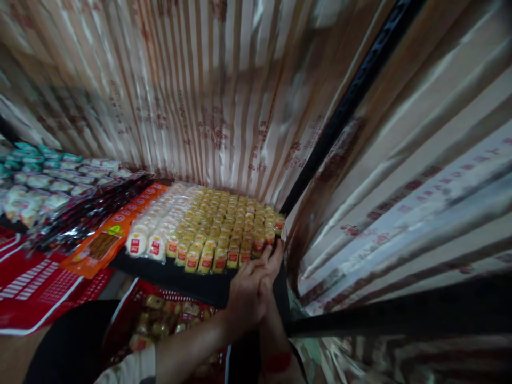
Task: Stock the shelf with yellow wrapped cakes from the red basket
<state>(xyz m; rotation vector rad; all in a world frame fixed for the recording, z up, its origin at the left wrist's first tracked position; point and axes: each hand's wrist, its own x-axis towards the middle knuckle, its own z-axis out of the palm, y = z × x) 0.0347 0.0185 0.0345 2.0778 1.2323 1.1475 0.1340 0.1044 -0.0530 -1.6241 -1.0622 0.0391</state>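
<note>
My left hand (245,296) and my right hand (275,262) are close together and overlap at the front right corner of a block of small yellow wrapped snacks (212,232). The fingers of both hands stretch toward the front packets and seem to touch them; no held item shows between them. The snacks stand in tight rows, with red labels on the front ones. Beside them on the left lie rows of white round packets (146,232), also red-labelled. All rest on a dark board (172,277). Blur hides the exact fingertip contact.
Below the board, a red basket (124,314) holds loose yellow packets (160,320). Left are an orange snack bag (108,242), dark packets (88,213), white and green packets (30,157), and another red basket (48,288). Striped sheeting (224,96) and a black pole (332,128) stand behind.
</note>
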